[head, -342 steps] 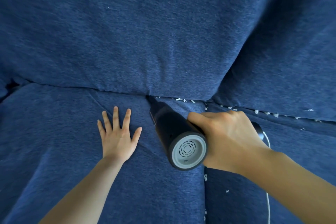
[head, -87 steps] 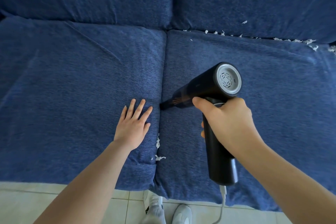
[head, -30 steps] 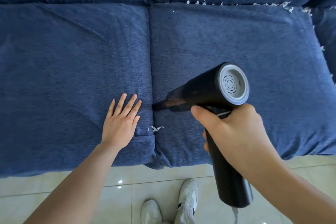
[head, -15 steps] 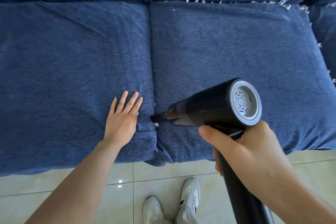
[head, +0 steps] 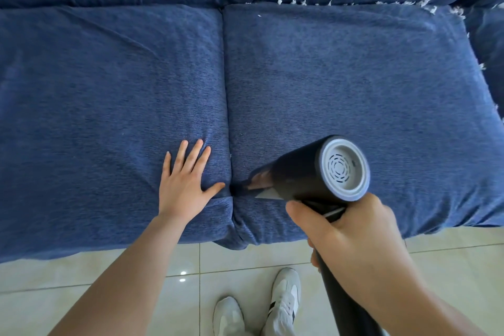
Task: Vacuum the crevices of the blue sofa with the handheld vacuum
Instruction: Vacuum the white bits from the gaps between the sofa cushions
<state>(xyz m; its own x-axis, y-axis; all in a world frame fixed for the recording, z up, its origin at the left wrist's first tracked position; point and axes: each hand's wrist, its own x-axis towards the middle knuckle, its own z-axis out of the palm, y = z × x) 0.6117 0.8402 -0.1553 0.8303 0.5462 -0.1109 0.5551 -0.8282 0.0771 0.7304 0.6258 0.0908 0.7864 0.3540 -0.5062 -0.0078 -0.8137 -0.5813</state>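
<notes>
Gripping the black handle of the handheld vacuum (head: 305, 180), the right hand (head: 351, 237) had its fingers and thumb curled tight round the matte cylinder, which ran down past the wrist toward the bottom edge of the view. The vacuum's barrel was a smooth dark tube capped by a round grey end plate with rings of short vent slots. Its flat, tapered nozzle (head: 253, 181) narrowed to a wedge whose tip sat in the crevice (head: 226, 90) between the two seat cushions, close to the sofa's front edge.

The left hand (head: 185, 185) lay flat and open on the left seat cushion (head: 95, 103), palm down, fingers straight and slightly spread, thumb reaching toward the crevice just beside the nozzle tip; the fabric dimpled and creased round it. The blue sofa (head: 354, 76) wore a coarse, heathered woven cover, its cushions plump with rounded corners and soft rolled front edges.

White scraps (head: 302, 2), small and ragged, lined the rear crevice of the right seat cushion (head: 381, 103) and trailed down its right edge. The middle of both cushions lay bare. Beyond the sofa's front edge, glossy pale floor tiles (head: 54, 281) with thin grout lines carried two white shoes (head: 283, 300), the right one striped black.
</notes>
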